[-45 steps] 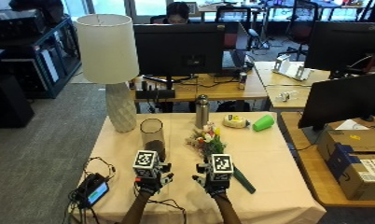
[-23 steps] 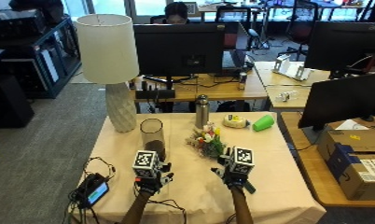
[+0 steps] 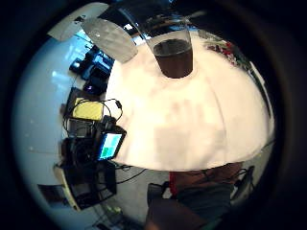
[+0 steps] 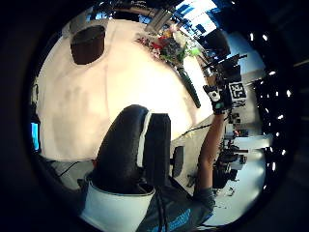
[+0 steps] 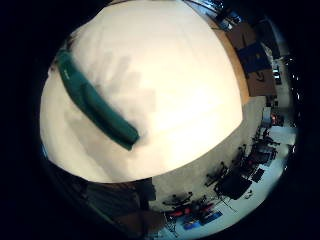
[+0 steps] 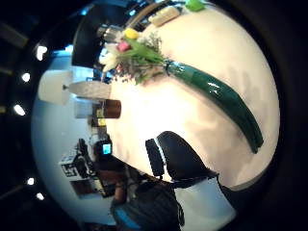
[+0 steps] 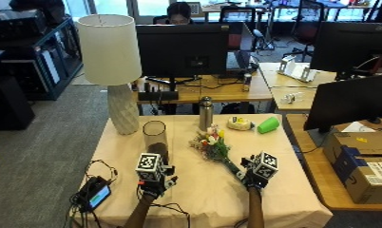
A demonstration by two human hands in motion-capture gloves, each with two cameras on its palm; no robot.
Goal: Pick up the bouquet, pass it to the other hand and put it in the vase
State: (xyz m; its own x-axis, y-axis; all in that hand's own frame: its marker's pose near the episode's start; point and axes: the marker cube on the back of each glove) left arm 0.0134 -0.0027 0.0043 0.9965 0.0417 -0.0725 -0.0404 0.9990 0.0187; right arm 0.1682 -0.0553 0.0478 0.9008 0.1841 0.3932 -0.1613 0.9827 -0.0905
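R hand [image 7: 259, 176] moved over, now just beside bouquet [image 7: 213, 145] stem.
Spread wide, nothing held yet; L hand [image 7: 154, 184] loose, empty. Grab prob next.

Left hand [image 7: 154, 181] hovering, right hand [image 7: 255, 177] hovering, fingers unclear

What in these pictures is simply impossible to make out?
- Right hand: in the outside view a marker cube covers its fingers, so whether they touch the bouquet is unclear.
- Left hand: likewise covered, finger pose unreadable.
- Bouquet stem end: hidden behind the right hand in the outside view.
- Vase: its contents, if any, are too small to tell.
- Lamp: mostly cut off in the palm views.
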